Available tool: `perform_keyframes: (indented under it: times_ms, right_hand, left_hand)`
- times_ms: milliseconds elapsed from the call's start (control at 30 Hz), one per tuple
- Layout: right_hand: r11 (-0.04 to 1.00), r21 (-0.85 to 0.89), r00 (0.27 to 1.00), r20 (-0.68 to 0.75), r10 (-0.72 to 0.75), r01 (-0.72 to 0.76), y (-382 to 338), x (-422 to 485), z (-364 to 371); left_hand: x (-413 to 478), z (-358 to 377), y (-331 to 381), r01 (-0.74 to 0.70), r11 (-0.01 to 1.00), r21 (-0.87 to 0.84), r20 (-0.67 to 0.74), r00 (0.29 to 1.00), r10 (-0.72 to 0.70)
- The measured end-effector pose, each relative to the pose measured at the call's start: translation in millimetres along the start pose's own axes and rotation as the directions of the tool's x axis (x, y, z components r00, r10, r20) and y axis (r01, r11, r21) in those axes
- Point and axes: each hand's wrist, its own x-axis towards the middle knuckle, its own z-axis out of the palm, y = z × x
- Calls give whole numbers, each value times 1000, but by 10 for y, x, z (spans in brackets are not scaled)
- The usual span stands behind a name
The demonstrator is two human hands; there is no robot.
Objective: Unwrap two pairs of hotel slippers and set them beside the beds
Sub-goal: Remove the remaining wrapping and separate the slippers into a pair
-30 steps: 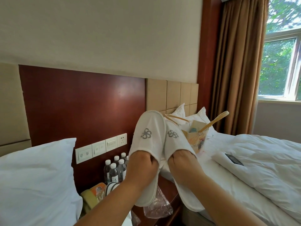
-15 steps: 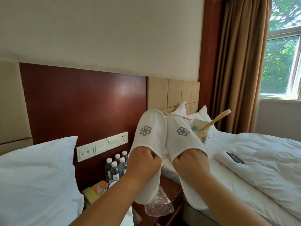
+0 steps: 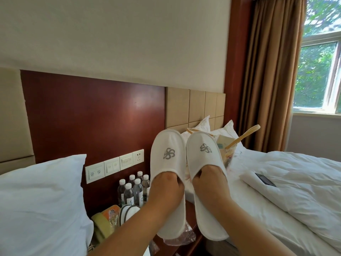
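Two white hotel slippers with a grey pinwheel logo are held up side by side, toes upward, above the nightstand. My left hand (image 3: 165, 189) has its fingers tucked inside the left slipper (image 3: 167, 154). My right hand (image 3: 211, 183) has its fingers tucked inside the right slipper (image 3: 203, 154). Both heels hang down below my wrists. A crumpled clear plastic wrapper (image 3: 181, 237) lies on the nightstand under the slippers. Another white slipper (image 3: 127, 211) with dark trim lies on the nightstand, partly hidden by my left arm.
Several water bottles (image 3: 133, 189) stand at the back of the nightstand below a switch panel (image 3: 114, 165). A white pillow (image 3: 40, 204) fills the left. The right bed (image 3: 295, 191) holds a paper bag (image 3: 228, 150) with handles and a black phone (image 3: 264, 179).
The right slipper has swung from leaning left to standing parallel with the left one. Both hands stay inside the slippers. The view has shifted slightly.
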Motion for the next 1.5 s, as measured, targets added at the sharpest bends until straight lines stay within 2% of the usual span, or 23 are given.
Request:
perform_keyframes:
  times_ms: [100, 200, 267, 367, 500, 633, 767, 933, 967, 1033, 1133, 1233, 1267, 1333, 1433, 1467, 1500]
  right_hand:
    - [1000, -7, 997, 78, -14, 14, -29, -29, 51]
    - [999, 28, 960, 274, -47, 41, -15, -84, 79]
    - [997, 66, 939, 337, -63, 43, 6, -111, 73]
    - [996, 87, 945, 325, -40, 12, 57, -93, 32]
    - [997, 69, 951, 306, -45, 25, 120, -63, -59]
    - [996, 28, 954, 287, -86, 81, 116, -79, -63]
    - [995, 59, 955, 281, -96, 82, 123, -106, -28]
    - [994, 72, 955, 280, -99, 82, 182, -112, 7]
    - [995, 62, 959, 266, -98, 85, 192, -118, 13]
    - [997, 20, 977, 195, -83, 81, 200, -121, 20]
    - [990, -102, 995, 46, -93, 98, 201, -121, 20]
    - [986, -102, 990, -39, -134, 130, 252, -94, 24]
    - [988, -103, 991, -53, -123, 117, 280, -84, 20]
    - [989, -117, 993, -60, -102, 95, 337, -69, 7]
    - [989, -109, 992, -60, -107, 100, 402, -71, -40]
    - [988, -111, 992, -53, -115, 108, 416, -78, -64]
    - [986, -114, 991, -42, -127, 122, 435, -81, -82]
  left_hand:
    - [-9, 41, 12, -1, 1000, -27, -17, 1000, 1]
    - [23, 54, -15, -8, 1000, -17, -46, 999, 8]
    - [29, 63, -45, 3, 999, -35, 7, 1000, -3]
    - [9, 92, -92, 16, 1000, -15, 116, 993, -14]
    - [-9, 129, -139, -2, 998, 59, 142, 990, -6]
    - [0, 158, -132, 12, 998, 54, 166, 986, -21]
    - [1, 164, -118, 5, 999, 52, 190, 982, -15]
    - [-7, 130, -128, 15, 998, 57, 286, 958, -30]
    - [-7, 114, -131, 30, 999, 23, 307, 951, -36]
    - [-6, 78, -125, 65, 984, -163, 384, 923, 3]
    - [-34, 40, -63, 99, 889, -447, 532, 829, 176]
    - [-74, 18, -29, 184, 799, -573, 604, 753, 260]
    - [-89, 14, -42, 190, 776, -602, 600, 749, 282]
    - [-90, -3, -85, 190, 745, -640, 535, 806, 253]
    - [26, -88, -164, 211, 668, -714, 298, 955, 16]
    - [99, -114, -196, 191, 691, -697, 190, 979, -79]
    - [176, -131, -238, 175, 757, -630, 81, 984, -160]
